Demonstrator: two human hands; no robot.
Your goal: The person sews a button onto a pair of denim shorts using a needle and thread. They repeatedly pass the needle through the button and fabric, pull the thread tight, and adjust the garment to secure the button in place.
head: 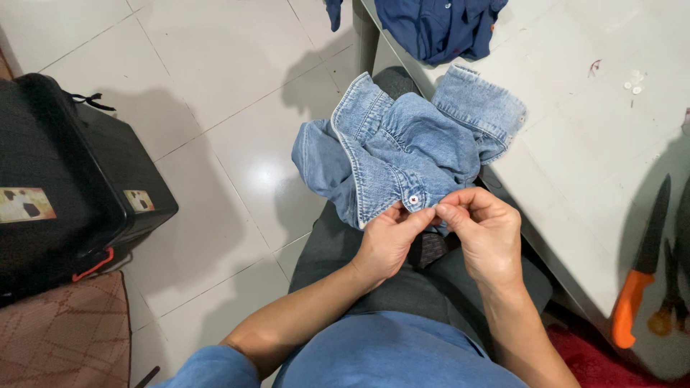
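A light blue denim shirt [402,147] lies bunched on my lap and partly on the table edge. My left hand [388,241] pinches the shirt's front strip just below a white button [413,199]. My right hand [485,230] pinches the same edge from the right, thumb and forefinger meeting my left fingertips. Whether a needle or thread is between the fingers is too small to tell.
A white table [575,144] stands at the right with a dark blue garment [438,25], a few small white buttons [632,82], an orange-handled knife [640,273] and scissors [672,287]. A black case [65,179] sits on the tiled floor at left, a patterned mat [61,334] beside it.
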